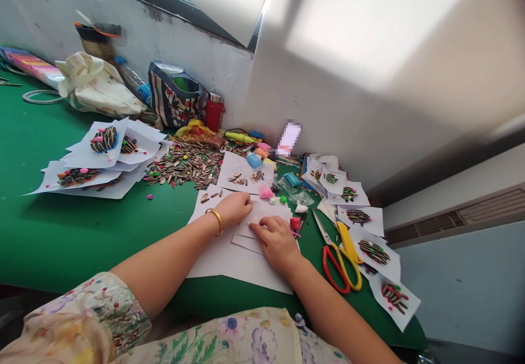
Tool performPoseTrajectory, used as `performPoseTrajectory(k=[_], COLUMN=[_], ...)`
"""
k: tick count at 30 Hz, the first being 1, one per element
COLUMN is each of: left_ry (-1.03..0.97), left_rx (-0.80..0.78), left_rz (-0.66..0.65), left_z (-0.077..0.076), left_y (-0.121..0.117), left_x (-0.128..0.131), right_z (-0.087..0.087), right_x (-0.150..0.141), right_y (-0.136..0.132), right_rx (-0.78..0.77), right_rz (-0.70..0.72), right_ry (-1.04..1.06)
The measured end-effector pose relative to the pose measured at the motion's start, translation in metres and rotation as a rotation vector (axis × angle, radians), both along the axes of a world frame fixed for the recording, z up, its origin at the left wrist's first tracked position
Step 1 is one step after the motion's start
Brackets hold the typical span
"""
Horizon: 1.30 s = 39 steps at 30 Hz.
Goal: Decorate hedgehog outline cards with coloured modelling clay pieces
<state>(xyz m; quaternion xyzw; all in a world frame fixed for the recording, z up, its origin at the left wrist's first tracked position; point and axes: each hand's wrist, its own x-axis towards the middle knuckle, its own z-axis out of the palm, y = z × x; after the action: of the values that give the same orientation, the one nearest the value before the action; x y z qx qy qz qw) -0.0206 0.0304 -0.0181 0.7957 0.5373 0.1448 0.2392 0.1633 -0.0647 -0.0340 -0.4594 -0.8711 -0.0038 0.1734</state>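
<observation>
White paper slip (248,231) atop larger sheets (211,257), beneath right hand (281,243) with fingers slightly apart, beside left hand (233,209) with fingers curled; cannot tell whether gripping. Could skid under uneven pressing, or lose loose seeds (205,198) to a sweeping wrist.

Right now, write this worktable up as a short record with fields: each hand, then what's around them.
Left hand: over white paper, fingers curled, grip unclear
Right hand: on small sheets atop that paper
Just beyond hands: pink clay, green clay
Farther left: heap of striped seeds
Right side: scissors with red and yellow handles
Table sides: seed-decorated sheets, piled left, spread right
By wall: red bottle
</observation>
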Motion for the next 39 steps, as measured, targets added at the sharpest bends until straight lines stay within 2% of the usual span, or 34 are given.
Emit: performPoseTrajectory(k=[10, 19, 30, 35, 39], left_ry=[0.008, 0.016, 0.021, 0.022, 0.024], left_rx=[0.020, 0.006, 0.012, 0.011, 0.017], left_rz=[-0.006, -0.008, -0.011, -0.013, -0.011], left_z=[-0.0025, 0.0020, -0.0004, 0.0004, -0.0004], left_y=[0.0012, -0.0012, -0.0008, -0.0015, -0.0011], left_x=[-0.0008, -0.0011, -0.0011, -0.0010, -0.0012], right_z=[0.0070, 0.0016, 0.0013, 0.0025, 0.0019], right_x=[0.0012, -0.0019, -0.0067, -0.0048, -0.0019], right_y=[-0.0070, -0.0060, -0.0076, -0.0073, -0.0053], right_rx=[0.001, 0.033, 0.028, 0.019, 0.032], right_rz=[-0.020, -0.020, 0.001, 0.005, -0.048], right_ry=[0.066, 0.007, -0.019, 0.056, 0.152])
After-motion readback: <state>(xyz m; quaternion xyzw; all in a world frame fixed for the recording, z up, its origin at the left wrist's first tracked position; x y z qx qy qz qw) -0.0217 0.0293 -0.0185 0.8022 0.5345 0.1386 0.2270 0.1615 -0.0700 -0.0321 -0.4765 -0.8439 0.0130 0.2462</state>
